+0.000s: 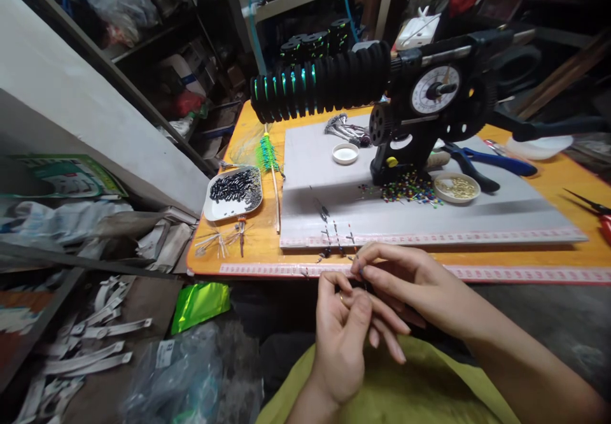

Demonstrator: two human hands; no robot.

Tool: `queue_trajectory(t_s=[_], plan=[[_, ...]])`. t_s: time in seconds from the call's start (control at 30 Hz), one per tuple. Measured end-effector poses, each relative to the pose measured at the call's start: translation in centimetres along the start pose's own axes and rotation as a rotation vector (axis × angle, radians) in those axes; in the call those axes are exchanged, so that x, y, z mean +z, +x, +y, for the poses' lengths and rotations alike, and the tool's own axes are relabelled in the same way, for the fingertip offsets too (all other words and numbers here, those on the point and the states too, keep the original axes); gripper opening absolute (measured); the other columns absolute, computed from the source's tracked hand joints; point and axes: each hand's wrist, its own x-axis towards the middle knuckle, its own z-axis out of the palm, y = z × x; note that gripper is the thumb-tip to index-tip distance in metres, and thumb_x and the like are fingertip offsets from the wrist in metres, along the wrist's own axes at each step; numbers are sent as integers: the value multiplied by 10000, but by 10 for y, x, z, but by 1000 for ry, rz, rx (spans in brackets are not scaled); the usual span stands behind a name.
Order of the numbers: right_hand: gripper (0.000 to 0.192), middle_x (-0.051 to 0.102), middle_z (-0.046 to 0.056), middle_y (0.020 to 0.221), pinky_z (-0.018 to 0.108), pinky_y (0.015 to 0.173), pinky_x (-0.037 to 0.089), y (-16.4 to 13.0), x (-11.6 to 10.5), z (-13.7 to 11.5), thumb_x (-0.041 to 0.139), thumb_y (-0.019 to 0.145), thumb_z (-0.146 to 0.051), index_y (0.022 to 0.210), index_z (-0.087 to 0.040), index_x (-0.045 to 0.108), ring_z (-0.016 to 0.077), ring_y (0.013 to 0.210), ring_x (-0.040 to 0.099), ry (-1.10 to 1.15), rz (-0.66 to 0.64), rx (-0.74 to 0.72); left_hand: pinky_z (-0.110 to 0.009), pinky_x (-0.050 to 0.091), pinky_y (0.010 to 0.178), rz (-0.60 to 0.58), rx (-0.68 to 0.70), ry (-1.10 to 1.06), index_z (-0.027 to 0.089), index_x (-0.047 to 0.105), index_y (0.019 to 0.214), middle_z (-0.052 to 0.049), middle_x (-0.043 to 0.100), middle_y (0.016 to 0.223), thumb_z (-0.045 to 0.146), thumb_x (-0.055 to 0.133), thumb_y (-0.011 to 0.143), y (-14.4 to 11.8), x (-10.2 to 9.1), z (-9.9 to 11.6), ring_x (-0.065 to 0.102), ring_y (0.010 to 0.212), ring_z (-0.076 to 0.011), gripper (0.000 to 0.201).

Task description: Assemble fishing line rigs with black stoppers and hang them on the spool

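Observation:
My right hand (415, 281) pinches a tiny dark bead-like piece (361, 272) between thumb and fingertips, just past the table's front edge. Right below it my left hand (344, 332) is closed, its thumb pressed against the fingers; what they hold is too small to make out. A thin dark strand seems to run between the two hands. Close beyond my fingertips, several short strands with dark beads (340, 250) hang over the board's front edge. The pale grey board (305, 188) lies on the yellow-orange table (205, 249), and a measuring tape (267, 270) runs along the table edge.
A black cranked winding machine (405, 137) with a dial stands on the board. Around it are coloured beads (415, 188), a dish of gold pieces (457, 198), blue-handled pliers (496, 160) and a small white dish (345, 162). A tray (210, 209) of black pieces stands left.

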Motion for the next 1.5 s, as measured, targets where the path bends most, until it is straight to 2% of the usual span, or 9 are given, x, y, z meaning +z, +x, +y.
queue_trajectory(t_s=[0.17,0.33,0.53,0.63,0.77,0.93,1.2,1.37,1.5], plan=[[287,664,46,803,264,574,478,6,-6,-14,542,994,-466,917,-207,637,153,667,627,-475,266,-259,-75,338,414,133,-53,155,237,340,941,46,747,676,527,608,967,7,3,-1,603,403,-27,396],[197,659,67,879,326,676,487,14,-20,-15,501,1011,-274,951,-182,664,179,731,652,-997,465,-534,-119,397,456,230,-29,302,227,396,991,10,744,722,543,601,961,1,0,7,600,440,-43,378],[123,698,51,934,283,701,510,11,-19,-31,529,1011,-240,1019,-205,647,165,810,688,-1030,476,-678,-153,440,510,441,382,529,229,536,1080,32,694,729,422,626,977,15,-27,61,558,491,-50,237],[125,718,32,959,253,687,521,16,-9,-48,538,1014,-255,1067,-234,650,150,822,698,-967,392,-696,-179,491,622,463,470,698,240,618,1151,-6,708,938,399,629,975,38,-37,89,596,641,-68,237],[164,742,32,945,253,657,521,35,-1,-67,542,1011,-279,1084,-231,681,148,777,701,-919,360,-725,-227,495,777,328,347,822,238,631,1249,-62,711,1163,404,590,994,65,-36,102,640,900,-131,307],[246,761,33,856,260,590,492,54,-6,-87,548,991,-356,1054,-211,737,153,674,674,-851,348,-635,-234,501,735,180,147,639,162,686,1093,-16,713,720,427,600,985,71,-35,95,652,713,-130,299],[387,711,48,782,265,538,434,54,-13,-79,607,934,-530,1092,-200,734,145,630,605,-629,289,-432,-297,579,792,-37,-107,161,142,703,978,-87,810,841,410,570,1002,38,-50,99,773,796,-196,300],[444,660,21,739,230,433,312,50,-13,-67,656,896,-571,1133,-200,717,79,499,451,-436,224,-320,-337,588,847,-106,-178,-33,111,705,961,-123,818,918,397,624,970,12,-57,80,795,857,-244,297],[449,623,5,689,223,465,357,47,-10,-59,694,864,-583,1111,-210,732,88,527,482,-336,178,-269,-317,588,783,-103,-307,-181,108,700,1006,-159,812,989,387,626,967,-9,-57,65,799,874,-269,291]])
